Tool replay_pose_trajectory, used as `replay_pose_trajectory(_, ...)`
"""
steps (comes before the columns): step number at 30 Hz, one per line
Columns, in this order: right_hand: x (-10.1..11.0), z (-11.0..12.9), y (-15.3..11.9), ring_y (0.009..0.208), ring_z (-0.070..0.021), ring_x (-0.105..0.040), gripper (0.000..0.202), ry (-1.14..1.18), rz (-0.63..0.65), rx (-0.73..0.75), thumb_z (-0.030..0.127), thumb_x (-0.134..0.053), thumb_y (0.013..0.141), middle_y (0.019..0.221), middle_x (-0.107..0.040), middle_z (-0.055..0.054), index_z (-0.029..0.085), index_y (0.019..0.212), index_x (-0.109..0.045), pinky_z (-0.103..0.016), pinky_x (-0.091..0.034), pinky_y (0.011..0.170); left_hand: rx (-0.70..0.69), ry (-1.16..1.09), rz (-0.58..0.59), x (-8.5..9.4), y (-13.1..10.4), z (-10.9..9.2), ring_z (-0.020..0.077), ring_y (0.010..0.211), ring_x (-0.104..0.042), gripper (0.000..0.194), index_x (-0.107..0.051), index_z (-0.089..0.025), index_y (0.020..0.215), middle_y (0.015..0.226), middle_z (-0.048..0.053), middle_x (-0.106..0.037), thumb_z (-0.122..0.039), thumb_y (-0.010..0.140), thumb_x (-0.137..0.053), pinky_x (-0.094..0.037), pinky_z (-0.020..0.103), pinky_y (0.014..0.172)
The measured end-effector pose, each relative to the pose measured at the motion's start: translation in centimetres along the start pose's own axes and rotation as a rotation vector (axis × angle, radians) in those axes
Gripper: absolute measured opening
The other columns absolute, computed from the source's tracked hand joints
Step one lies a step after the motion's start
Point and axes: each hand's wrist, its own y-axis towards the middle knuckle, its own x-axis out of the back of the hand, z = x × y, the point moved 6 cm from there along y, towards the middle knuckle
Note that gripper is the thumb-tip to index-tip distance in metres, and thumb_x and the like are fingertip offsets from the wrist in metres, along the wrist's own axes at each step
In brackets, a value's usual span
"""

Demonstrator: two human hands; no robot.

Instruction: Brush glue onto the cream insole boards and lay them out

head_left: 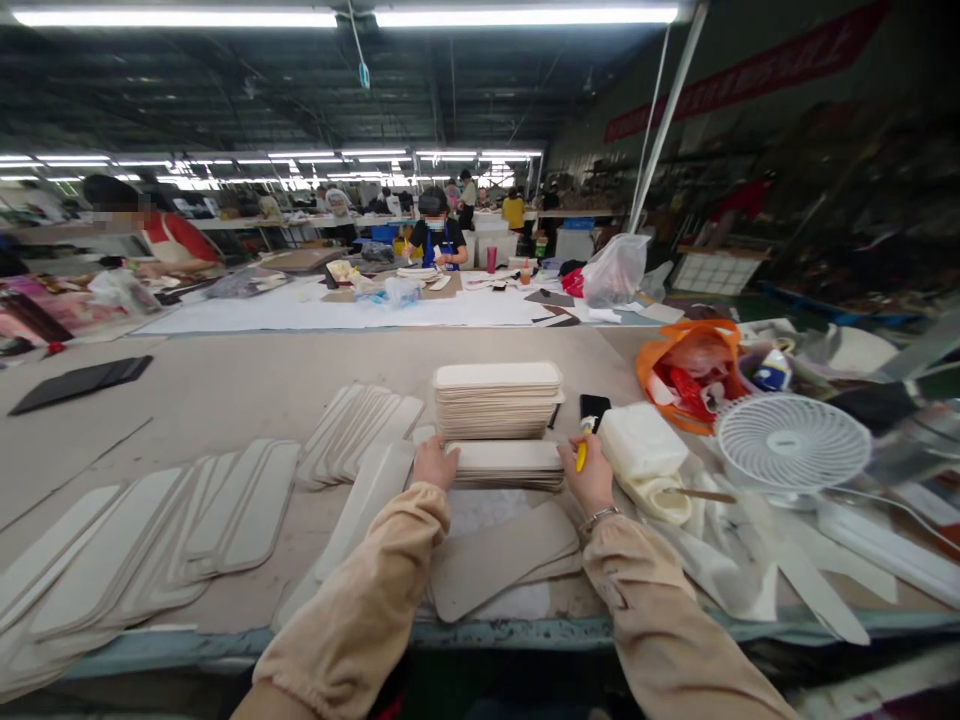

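Tan sleeves (375,590) reach toward a low stack (510,458) of pale panels on the desk (247,375). The left hand (436,463) has its fingers grasping one end; the right hand (589,476), at the other, clasps a yellow-handled tool (581,456). Behind stands a taller stack (498,400). Farther off, a red banner (742,75) bears blurred writing.

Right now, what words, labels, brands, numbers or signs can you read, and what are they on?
"上": last character on the red banner; its others are too blurred.
White fan, blue-and-white package: any markings are too small to read.
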Motion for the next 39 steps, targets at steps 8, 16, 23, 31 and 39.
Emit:
replay_pose_trajectory(8,5.3,0.9,-6.7,0.101,-0.0256,-0.063,0.028,0.059,0.016,0.186,0.043,-0.057,0.086,0.11,-0.066,-0.01,0.021,0.102,-0.051,-0.042,-0.049,0.088,-0.325,-0.018,0.212,2.3,-10.8,2.3,0.0254,0.115,-0.056,0.05,-0.058,-0.018,0.117,0.121,0.011,-0.061,-0.044,0.075,-0.066,-0.042,0.043,0.104)
replay_pose_trajectory(16,8.3,1.0,-14.6,0.1,-0.0257,-0.064,0.023,0.086,0.106,0.137,0.041,-0.056,0.088,0.109,-0.066,-0.009,0.022,0.099,-0.051,-0.044,-0.049,0.088,-0.627,0.15,0.4,1.2,-18.0,6.2,0.0395,0.138,-0.03,0.088,-0.042,-0.018,0.14,0.147,0.022,-0.038,-0.046,0.064,-0.077,-0.026,0.063,0.11)
replay_pose_trajectory(23,11.5,4.5,-17.1,0.107,-0.0266,-0.06,0.025,0.165,0.111,0.161,0.042,-0.06,0.086,0.112,-0.065,-0.012,0.022,0.098,-0.052,-0.048,-0.044,0.097,-0.667,0.023,0.318,1.8,-17.4,6.4,0.0334,0.131,-0.044,0.067,-0.049,-0.018,0.133,0.134,0.018,-0.053,-0.034,0.072,-0.072,-0.033,0.058,0.109)
replay_pose_trajectory(31,15.6,6.9,-18.7,0.086,-0.0236,-0.064,0.038,0.154,0.101,0.053,0.053,-0.054,0.087,0.096,-0.068,-0.009,0.018,0.1,-0.061,-0.041,-0.051,0.083,-0.607,-0.052,0.255,2.0,-17.1,6.3,0.0316,0.124,-0.05,0.069,-0.052,-0.016,0.128,0.133,0.018,-0.053,-0.036,0.066,-0.075,-0.041,0.049,0.106)
replay_pose_trajectory(39,15.5,10.1,-19.1,0.066,-0.0173,-0.059,0.044,0.129,0.119,0.104,0.057,-0.046,0.09,0.079,-0.062,-0.004,0.018,0.103,-0.061,-0.034,-0.051,0.066,-0.562,-0.053,0.307,1.7,-17.0,6.5,0.0304,0.129,-0.044,0.07,-0.049,-0.013,0.13,0.136,0.018,-0.049,-0.036,0.068,-0.073,-0.033,0.046,0.112)
